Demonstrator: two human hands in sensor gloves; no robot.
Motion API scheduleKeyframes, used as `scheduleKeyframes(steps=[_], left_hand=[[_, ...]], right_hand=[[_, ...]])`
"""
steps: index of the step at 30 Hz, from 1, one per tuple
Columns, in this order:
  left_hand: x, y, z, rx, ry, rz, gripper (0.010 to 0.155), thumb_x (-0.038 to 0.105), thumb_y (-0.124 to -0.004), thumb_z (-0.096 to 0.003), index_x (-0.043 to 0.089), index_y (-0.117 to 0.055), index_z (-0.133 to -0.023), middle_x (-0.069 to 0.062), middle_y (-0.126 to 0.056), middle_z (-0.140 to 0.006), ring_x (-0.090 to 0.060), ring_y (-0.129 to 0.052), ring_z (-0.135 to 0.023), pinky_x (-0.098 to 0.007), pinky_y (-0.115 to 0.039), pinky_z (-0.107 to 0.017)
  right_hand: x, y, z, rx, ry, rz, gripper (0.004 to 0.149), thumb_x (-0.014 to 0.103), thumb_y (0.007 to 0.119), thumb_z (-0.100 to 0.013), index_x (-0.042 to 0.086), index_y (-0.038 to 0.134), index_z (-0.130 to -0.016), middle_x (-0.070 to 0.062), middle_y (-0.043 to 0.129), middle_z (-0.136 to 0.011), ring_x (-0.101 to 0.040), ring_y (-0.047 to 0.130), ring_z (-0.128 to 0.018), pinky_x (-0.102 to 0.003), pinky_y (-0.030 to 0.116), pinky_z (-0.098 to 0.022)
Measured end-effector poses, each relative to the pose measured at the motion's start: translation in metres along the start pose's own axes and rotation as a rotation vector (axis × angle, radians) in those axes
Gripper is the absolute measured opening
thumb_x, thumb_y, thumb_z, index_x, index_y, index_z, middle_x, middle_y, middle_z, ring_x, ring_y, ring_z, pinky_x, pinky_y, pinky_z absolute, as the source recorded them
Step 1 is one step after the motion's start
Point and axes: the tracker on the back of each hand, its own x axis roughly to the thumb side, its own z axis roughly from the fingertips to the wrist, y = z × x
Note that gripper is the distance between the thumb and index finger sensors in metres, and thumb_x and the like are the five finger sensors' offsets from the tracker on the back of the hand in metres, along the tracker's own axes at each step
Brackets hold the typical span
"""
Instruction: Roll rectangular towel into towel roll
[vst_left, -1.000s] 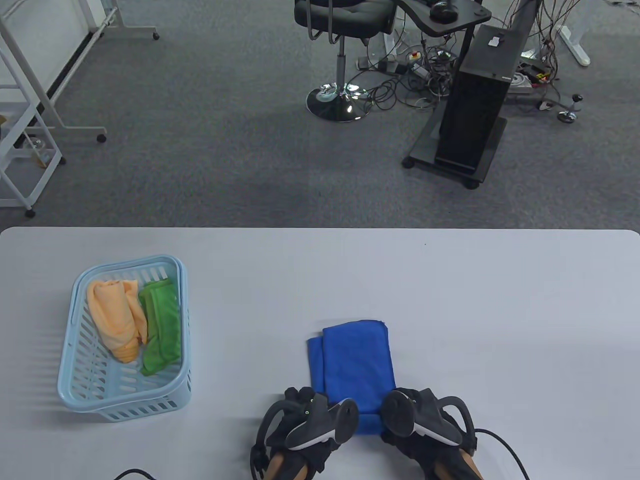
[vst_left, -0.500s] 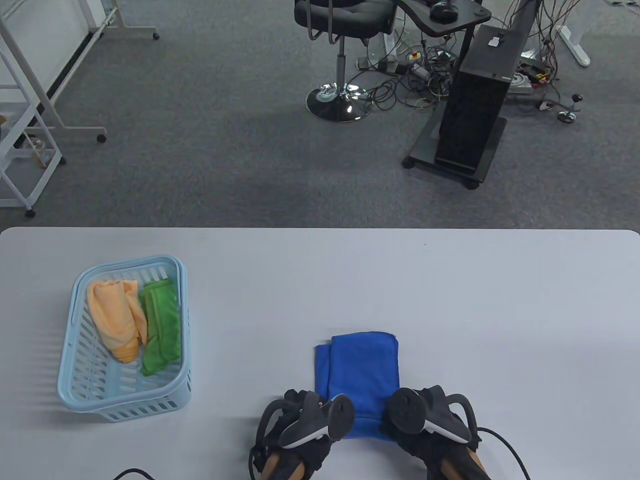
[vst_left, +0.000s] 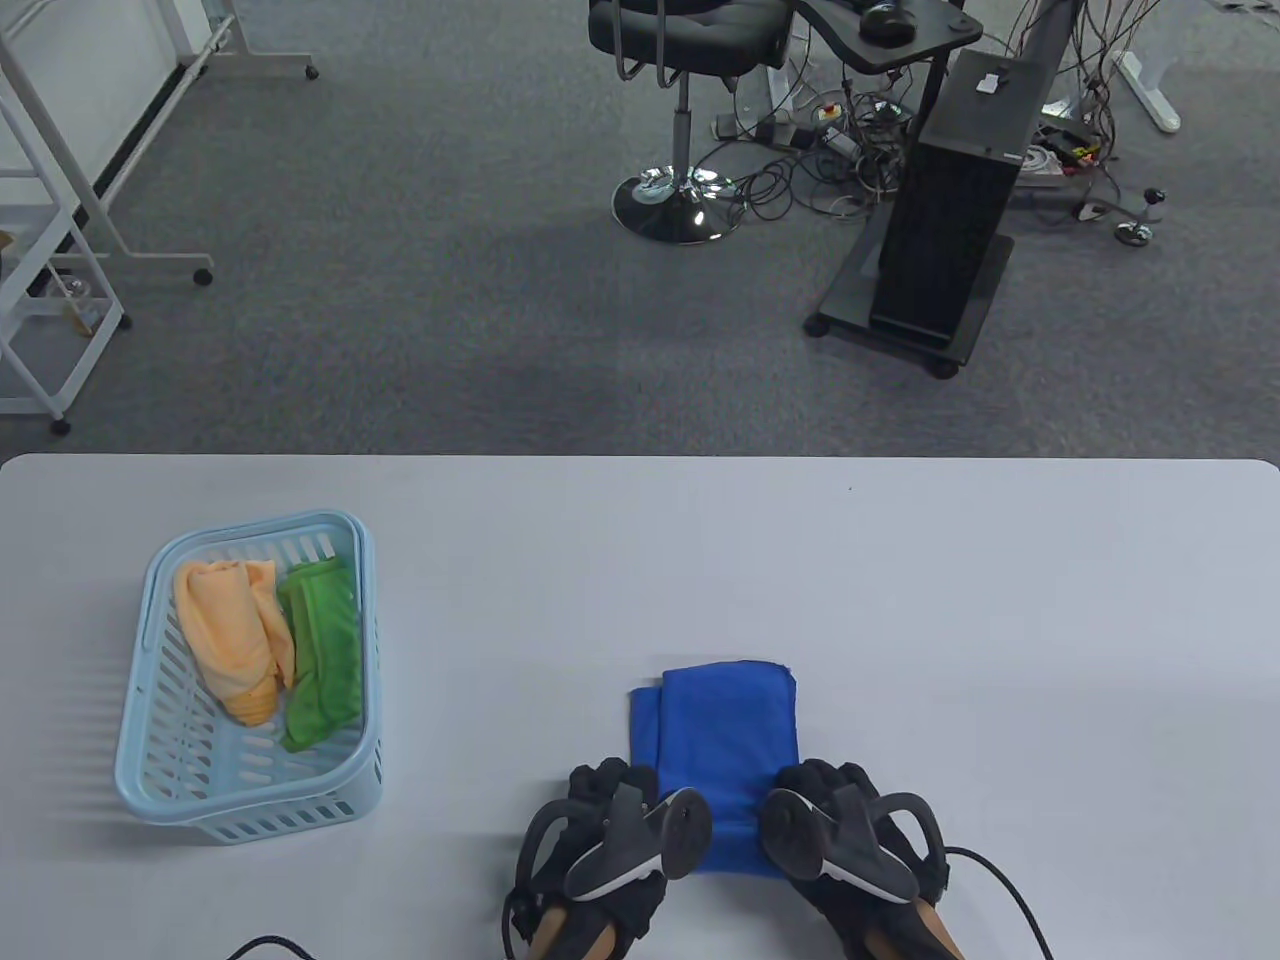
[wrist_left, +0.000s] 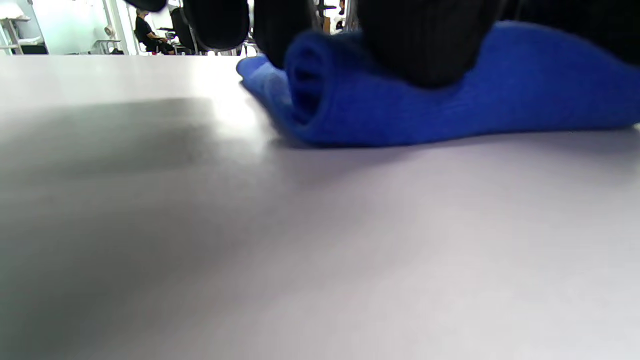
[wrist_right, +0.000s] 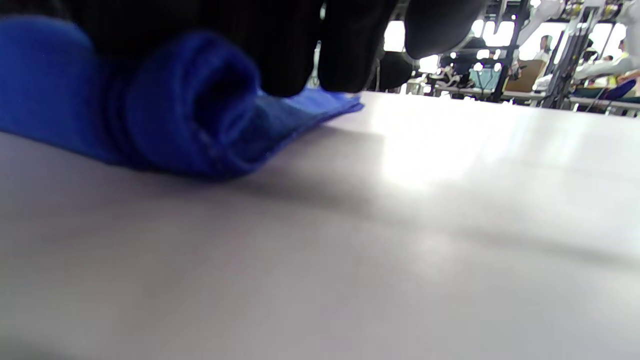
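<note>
Table view shows the left hand (vst_left: 612, 835) and right hand (vst_left: 845, 830) side by side at the near edge of the table (vst_left: 1000, 620), each with gloved fingers curled down onto the rolled near end of the blue towel (vst_left: 722, 735), gripping it. The towel's far part lies flat. Well to the left sits a light-blue basket (vst_left: 145, 740) holding an orange cloth (vst_left: 228, 640) and a green cloth (vst_left: 322, 655).

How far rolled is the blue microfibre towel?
Partly rolled. The blue microfibre towel shows a coiled near end in both wrist views under the left hand and right hand; the far part lies flat.
</note>
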Motion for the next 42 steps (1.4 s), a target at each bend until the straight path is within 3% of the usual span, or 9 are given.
scheduleKeyframes(steps=[3, 8, 17, 23, 26, 31, 34, 38, 42], left_hand=[[0.001, -0.002, 0.002, -0.043, -0.015, -0.003, 0.059, 0.053, -0.062, -0.0389, 0.039, -0.068, -0.096, -0.017, -0.059, -0.106, -0.045, -0.051, -0.1, -0.065, -0.044, -0.069], [0.005, -0.011, 0.0, -0.128, -0.01, -0.082, 0.073, 0.058, -0.075, -0.0338, 0.036, -0.056, -0.101, -0.016, -0.052, -0.108, -0.045, -0.045, -0.101, -0.065, -0.041, -0.07], [0.007, -0.004, 0.001, -0.028, -0.013, -0.032, 0.062, 0.047, -0.071, -0.0384, 0.028, -0.073, -0.098, -0.013, -0.068, -0.098, -0.043, -0.057, -0.097, -0.065, -0.045, -0.069], [0.001, 0.002, 0.004, 0.051, -0.027, 0.062, 0.069, 0.043, -0.077, -0.0364, 0.031, -0.057, -0.102, -0.008, -0.087, -0.084, -0.036, -0.077, -0.09, -0.064, -0.056, -0.068], [-0.003, 0.005, 0.005, 0.107, -0.039, 0.106, 0.056, 0.046, -0.073, -0.0355, 0.034, -0.073, -0.09, -0.009, -0.092, -0.078, -0.037, -0.076, -0.091, -0.064, -0.054, -0.068], [-0.001, -0.001, 0.001, 0.062, -0.027, 0.071, 0.055, 0.048, -0.062, -0.0365, 0.031, -0.089, -0.082, -0.01, -0.084, -0.085, -0.04, -0.067, -0.093, -0.065, -0.048, -0.069], [-0.001, -0.003, -0.002, 0.055, -0.004, 0.066, 0.054, 0.048, -0.062, -0.0378, 0.031, -0.089, -0.082, -0.012, -0.08, -0.089, -0.041, -0.063, -0.094, -0.065, -0.046, -0.069], [0.001, -0.002, -0.002, 0.069, 0.021, 0.082, 0.054, 0.047, -0.068, -0.04, 0.036, -0.06, -0.092, -0.011, -0.058, -0.1, -0.042, -0.049, -0.097, -0.066, -0.038, -0.07], [0.012, 0.004, -0.002, 0.106, 0.021, -0.032, 0.041, 0.042, -0.073, -0.0398, 0.033, -0.074, -0.079, -0.01, -0.055, -0.1, -0.042, -0.044, -0.098, -0.066, -0.034, -0.071]], right_hand=[[-0.003, -0.003, 0.002, 0.032, -0.008, -0.046, 0.059, 0.051, 0.069, -0.029, 0.023, 0.082, -0.079, -0.008, 0.063, -0.096, -0.032, 0.068, -0.092, -0.06, 0.055, -0.068], [-0.001, 0.005, 0.001, 0.206, -0.022, 0.011, 0.083, 0.055, 0.081, -0.022, 0.017, 0.061, -0.093, -0.011, 0.049, -0.102, -0.036, 0.054, -0.098, -0.063, 0.047, -0.071], [-0.005, 0.003, -0.001, 0.134, -0.003, -0.05, 0.065, 0.044, 0.076, -0.029, 0.019, 0.07, -0.089, -0.009, 0.059, -0.098, -0.033, 0.064, -0.095, -0.061, 0.052, -0.069], [-0.015, -0.001, 0.0, 0.131, -0.001, -0.115, 0.06, 0.046, 0.071, -0.03, 0.022, 0.079, -0.084, -0.007, 0.063, -0.097, -0.033, 0.066, -0.094, -0.061, 0.053, -0.069], [-0.02, -0.002, 0.001, 0.141, 0.011, -0.134, 0.058, 0.046, 0.066, -0.032, 0.023, 0.082, -0.082, -0.008, 0.063, -0.097, -0.033, 0.064, -0.095, -0.061, 0.052, -0.069], [-0.022, -0.003, 0.002, 0.139, 0.029, -0.201, 0.061, 0.045, 0.064, -0.034, 0.022, 0.074, -0.089, -0.01, 0.054, -0.101, -0.035, 0.057, -0.097, -0.061, 0.05, -0.07], [-0.021, -0.003, -0.001, 0.097, 0.028, -0.301, 0.066, 0.04, 0.075, -0.033, 0.025, 0.059, -0.095, -0.009, 0.048, -0.102, -0.034, 0.054, -0.098, -0.061, 0.049, -0.07], [-0.021, -0.003, -0.004, 0.033, 0.05, -0.336, 0.055, 0.035, 0.08, -0.031, 0.024, 0.063, -0.082, -0.007, 0.048, -0.099, -0.033, 0.056, -0.097, -0.06, 0.049, -0.07], [-0.018, 0.0, -0.005, 0.041, 0.049, -0.242, 0.047, 0.037, 0.079, -0.03, 0.025, 0.075, -0.076, -0.006, 0.059, -0.096, -0.032, 0.064, -0.094, -0.059, 0.053, -0.069]])
